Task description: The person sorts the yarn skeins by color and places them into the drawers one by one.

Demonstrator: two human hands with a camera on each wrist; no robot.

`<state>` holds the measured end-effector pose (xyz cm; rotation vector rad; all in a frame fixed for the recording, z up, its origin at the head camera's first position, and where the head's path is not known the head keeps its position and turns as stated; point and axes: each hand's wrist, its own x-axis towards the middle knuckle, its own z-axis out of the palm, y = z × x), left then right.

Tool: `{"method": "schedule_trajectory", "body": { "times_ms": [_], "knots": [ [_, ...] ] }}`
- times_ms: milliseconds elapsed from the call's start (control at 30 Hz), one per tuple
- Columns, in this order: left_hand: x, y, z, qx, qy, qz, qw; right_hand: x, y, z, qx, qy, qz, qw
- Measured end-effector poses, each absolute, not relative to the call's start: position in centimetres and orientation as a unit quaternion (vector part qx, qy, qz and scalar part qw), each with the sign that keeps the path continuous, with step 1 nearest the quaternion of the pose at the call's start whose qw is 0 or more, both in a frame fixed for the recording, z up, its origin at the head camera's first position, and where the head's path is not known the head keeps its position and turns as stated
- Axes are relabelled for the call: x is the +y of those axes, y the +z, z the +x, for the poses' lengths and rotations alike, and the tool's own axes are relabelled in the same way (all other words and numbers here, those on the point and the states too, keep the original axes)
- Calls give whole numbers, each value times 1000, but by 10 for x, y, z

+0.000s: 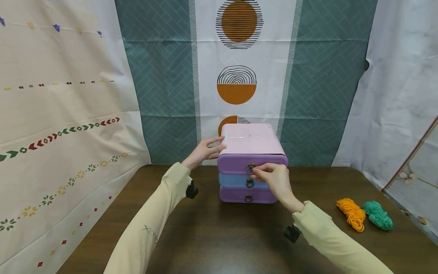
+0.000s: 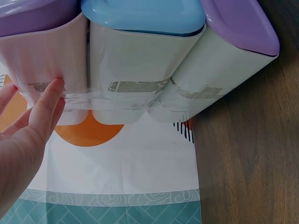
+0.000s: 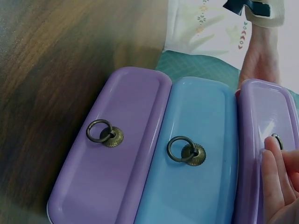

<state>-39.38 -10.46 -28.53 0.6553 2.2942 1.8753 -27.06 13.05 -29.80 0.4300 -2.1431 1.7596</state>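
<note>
A small three-drawer chest with a pink top (image 1: pixel 254 142) stands on the table. Its top drawer (image 1: pixel 230 164) is purple, the middle drawer (image 1: pixel 232 180) blue and the bottom drawer (image 1: pixel 230 195) purple. Each front bears a bronze-coloured ring pull. My right hand (image 1: pixel 276 179) pinches the top drawer's ring pull (image 1: pixel 251 169) between thumb and fingers. That drawer looks closed or nearly so. On the chest's left side, my left hand (image 1: pixel 204 151) rests with spread, fairly straight fingers. In the left wrist view, its fingertips touch the pink casing (image 2: pixel 42 56) beside clear tape.
Orange yarn (image 1: pixel 352 214) and green yarn (image 1: pixel 378 215) lie in bundles on the right of the brown wooden table (image 1: pixel 219 243). A patterned curtain (image 1: pixel 164 76) hangs right behind the chest, and pale cloths hang at both sides.
</note>
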Motion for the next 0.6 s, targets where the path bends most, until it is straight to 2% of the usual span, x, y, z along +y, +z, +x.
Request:
{"method": "schedule_trajectory", "body": {
  "times_ms": [600],
  "knots": [
    [-105,-285,-393,748,625,215,64,133,-302,-287,-751,621,151,166]
  ]
}}
